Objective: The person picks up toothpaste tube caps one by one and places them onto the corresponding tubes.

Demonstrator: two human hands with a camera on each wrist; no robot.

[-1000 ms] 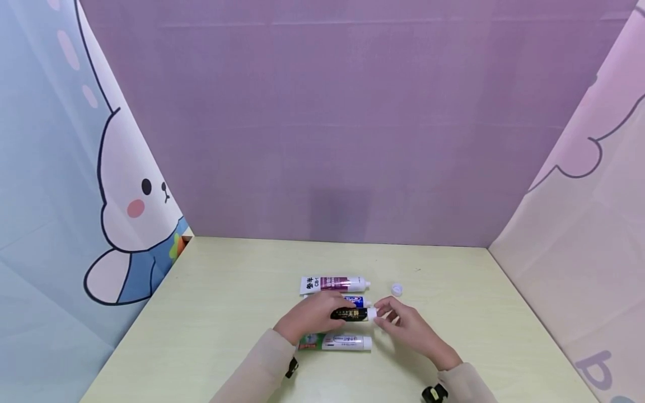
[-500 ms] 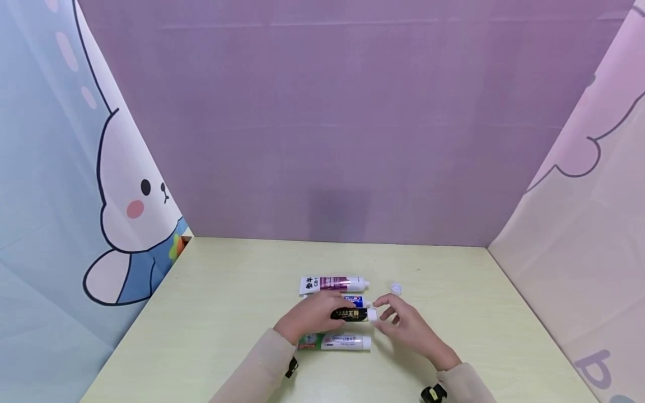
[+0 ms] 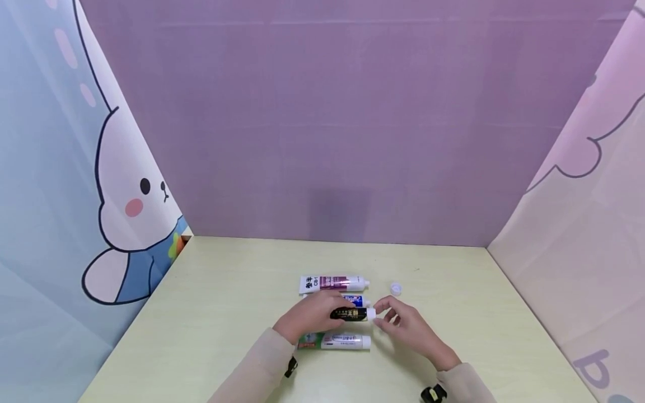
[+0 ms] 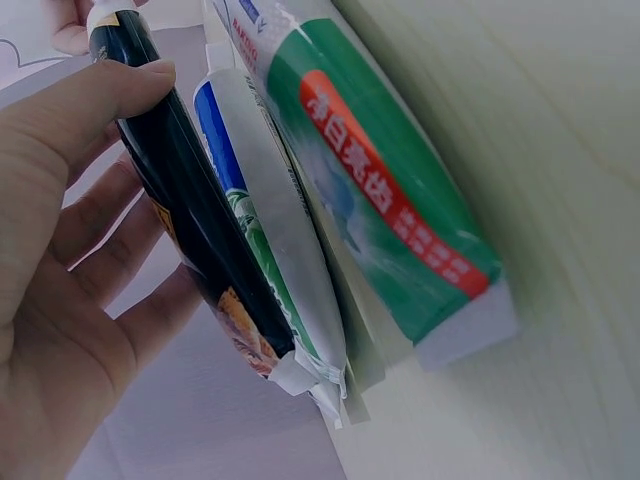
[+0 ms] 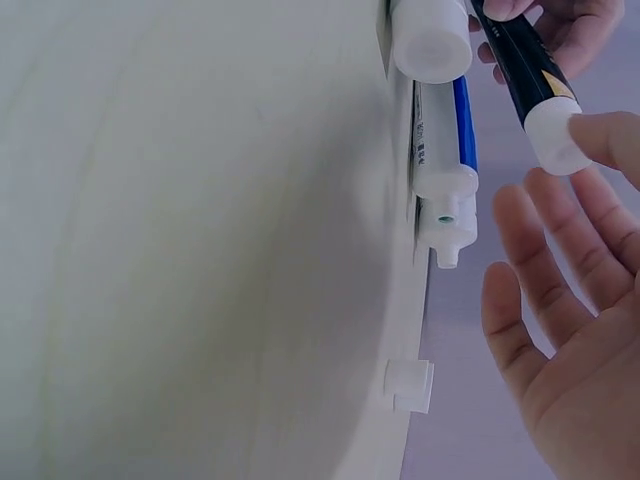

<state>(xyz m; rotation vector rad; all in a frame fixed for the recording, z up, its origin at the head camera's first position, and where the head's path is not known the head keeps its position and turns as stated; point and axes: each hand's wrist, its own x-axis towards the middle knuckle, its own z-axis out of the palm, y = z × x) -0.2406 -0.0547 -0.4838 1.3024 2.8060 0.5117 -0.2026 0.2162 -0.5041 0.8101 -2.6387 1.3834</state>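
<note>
My left hand (image 3: 314, 313) grips a black toothpaste tube (image 4: 190, 190), its thumb across the front and fingers behind. The tube is held level above the table, white cap (image 5: 550, 135) pointing right. At that cap, the thumb and index finger of my right hand (image 3: 408, 327) pinch from either side, other fingers loosely bent. Below the black tube lies a green and white toothpaste tube (image 3: 345, 342) with its cap on. Partly hidden behind my left hand is a blue and white toothpaste tube (image 3: 355, 301), its nozzle bare. Farther back rests a purple and white toothpaste tube (image 3: 335, 284), also uncapped.
A loose white cap (image 3: 395, 289) lies on the pale wooden table (image 3: 227, 291), right of the purple tube. A purple backdrop (image 3: 342, 129) rises at the back edge, with printed cloths on the left (image 3: 40, 224) and right (image 3: 594, 252).
The right hand's fingers spread away from the cap half a second ago and have now closed back on it. The left hand and the lying tubes stay in place.
</note>
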